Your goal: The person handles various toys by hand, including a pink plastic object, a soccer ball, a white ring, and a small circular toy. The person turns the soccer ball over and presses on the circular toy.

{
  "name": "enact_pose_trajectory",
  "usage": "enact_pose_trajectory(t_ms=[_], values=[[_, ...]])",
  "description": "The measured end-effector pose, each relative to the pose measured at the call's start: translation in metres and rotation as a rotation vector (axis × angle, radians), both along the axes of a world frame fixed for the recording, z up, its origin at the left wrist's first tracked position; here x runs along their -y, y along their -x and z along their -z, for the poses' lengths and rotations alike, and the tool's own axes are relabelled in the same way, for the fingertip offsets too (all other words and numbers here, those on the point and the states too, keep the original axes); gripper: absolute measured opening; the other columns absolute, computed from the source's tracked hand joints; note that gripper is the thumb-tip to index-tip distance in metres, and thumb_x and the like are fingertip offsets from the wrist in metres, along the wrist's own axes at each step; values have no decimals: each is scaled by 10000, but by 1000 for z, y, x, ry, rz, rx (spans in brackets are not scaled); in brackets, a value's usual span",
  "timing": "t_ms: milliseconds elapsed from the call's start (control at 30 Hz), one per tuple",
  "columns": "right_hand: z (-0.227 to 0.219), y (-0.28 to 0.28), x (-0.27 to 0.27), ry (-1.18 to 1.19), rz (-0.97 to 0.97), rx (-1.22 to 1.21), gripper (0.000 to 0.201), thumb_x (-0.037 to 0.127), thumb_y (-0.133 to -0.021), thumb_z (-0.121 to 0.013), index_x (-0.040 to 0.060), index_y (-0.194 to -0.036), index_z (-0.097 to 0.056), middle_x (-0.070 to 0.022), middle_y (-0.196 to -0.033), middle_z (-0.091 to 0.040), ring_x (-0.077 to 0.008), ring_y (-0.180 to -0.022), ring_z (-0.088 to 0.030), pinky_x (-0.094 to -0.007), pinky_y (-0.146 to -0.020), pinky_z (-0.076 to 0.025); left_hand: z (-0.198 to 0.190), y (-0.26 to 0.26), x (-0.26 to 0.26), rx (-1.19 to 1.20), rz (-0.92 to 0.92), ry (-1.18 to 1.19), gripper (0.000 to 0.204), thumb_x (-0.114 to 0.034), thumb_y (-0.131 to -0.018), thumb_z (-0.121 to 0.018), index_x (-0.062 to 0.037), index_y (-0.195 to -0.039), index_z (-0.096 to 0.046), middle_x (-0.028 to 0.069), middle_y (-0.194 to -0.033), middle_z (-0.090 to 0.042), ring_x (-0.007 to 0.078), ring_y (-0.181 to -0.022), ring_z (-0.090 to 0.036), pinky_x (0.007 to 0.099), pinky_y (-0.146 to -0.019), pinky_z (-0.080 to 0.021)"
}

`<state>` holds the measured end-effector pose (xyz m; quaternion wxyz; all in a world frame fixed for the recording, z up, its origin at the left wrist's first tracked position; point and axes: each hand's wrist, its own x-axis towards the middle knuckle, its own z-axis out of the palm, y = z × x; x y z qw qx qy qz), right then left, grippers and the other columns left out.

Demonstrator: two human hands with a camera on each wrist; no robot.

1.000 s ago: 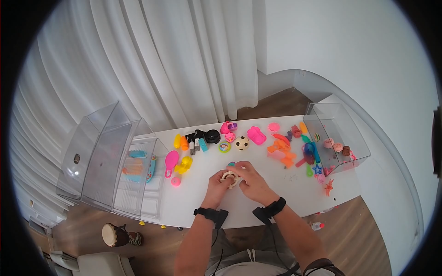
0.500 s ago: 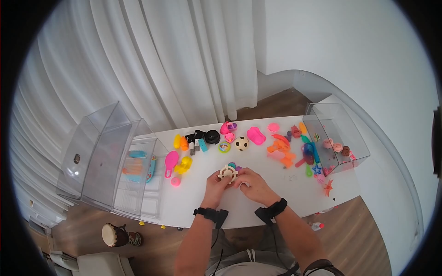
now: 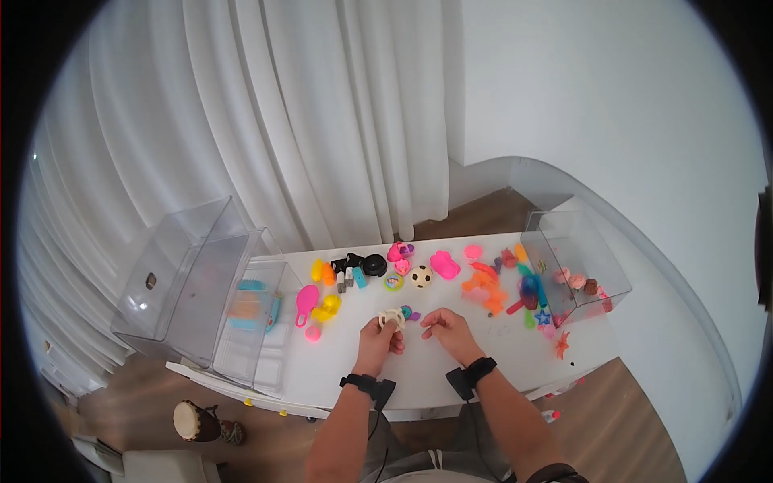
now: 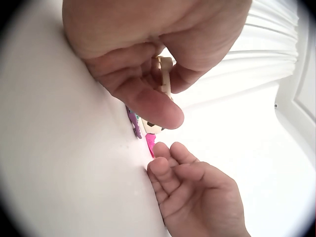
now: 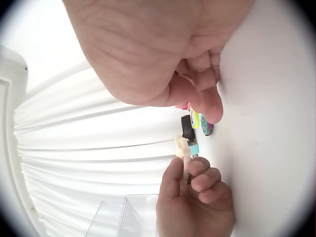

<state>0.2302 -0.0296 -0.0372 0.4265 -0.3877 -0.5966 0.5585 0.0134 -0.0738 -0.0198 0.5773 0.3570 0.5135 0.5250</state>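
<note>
My left hand (image 3: 377,344) pinches a cream ring-shaped toy (image 3: 391,319) with short knobs around its rim, like a small ship's wheel. In the right wrist view, the toy (image 5: 182,146) stands edge-on between thumb and fingers. My right hand (image 3: 452,335) is apart from it on the right, fingers loosely bent and holding nothing. Just beyond the ring lies a small teal and purple toy (image 3: 412,315) on the white table (image 3: 419,366). A toy soccer ball (image 3: 421,277) sits farther back.
At left stand clear plastic bins (image 3: 173,282) and a pink toy hairbrush (image 3: 307,303). Yellow, black and pink toys line the back. Toward the right are an orange toy (image 3: 484,290), a blue star (image 3: 543,317) and a clear box (image 3: 580,278) with several small toys.
My right hand has come off the ring toy and moved to the right, while the left keeps hold of it. The head view has tilted, so the table appears lower.
</note>
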Motion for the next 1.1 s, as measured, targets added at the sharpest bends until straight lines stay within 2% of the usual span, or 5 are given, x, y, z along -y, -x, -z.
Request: enact_pose_trajectory(t_ms=[433, 633, 800, 900, 1100], values=[[-3, 9, 8, -62, 58, 108, 152, -35, -931, -572, -23, -1042, -675, -112, -984, -732, -223, -858, -784, -320, -802, -591, 20, 15, 41, 149, -47, 36, 285, -123, -1077, -579, 37, -1313, -567, 125, -1112, -694, 224, -874, -750, 361, -815, -664], [1, 11, 9, -109, 84, 157, 123, 7, -954, -582, -15, -1019, -684, -94, -943, -734, -212, -842, -785, -320, -785, -596, 0, 20, 64, 140, -95, 79, 390, -105, -1061, -555, -71, -1442, -484, 116, -1181, -660, 240, -881, -726, 442, -869, -658], [-5, 10, 16, -73, 107, 152, 107, 39, -963, -608, -10, -1011, -689, -86, -922, -729, -197, -838, -777, -318, -781, -595, 1, 40, 64, 489, -23, 169, 372, -418, -1088, -539, -156, -1351, -558, 14, -826, -549, 170, -677, -560, 342, -629, -537], [-5, 13, 16, -59, 112, 146, 103, 52, -965, -624, -9, -1013, -692, -84, -919, -727, -190, -830, -769, -320, -782, -598, -16, 40, 64, 598, 5, 187, 446, -559, -1079, -523, -175, -1296, -588, -10, -754, -486, 143, -633, -461, 290, -562, -398], [14, 19, 9, -260, 196, 244, 312, 86, -885, -710, 39, -1192, -675, -118, -927, -720, -242, -843, -739, -360, -791, -602, 6, 45, 24, 788, 197, 108, 567, -644, -1090, -408, -164, -1331, -591, 7, -813, -535, 163, -663, -473, 300, -587, -397]])
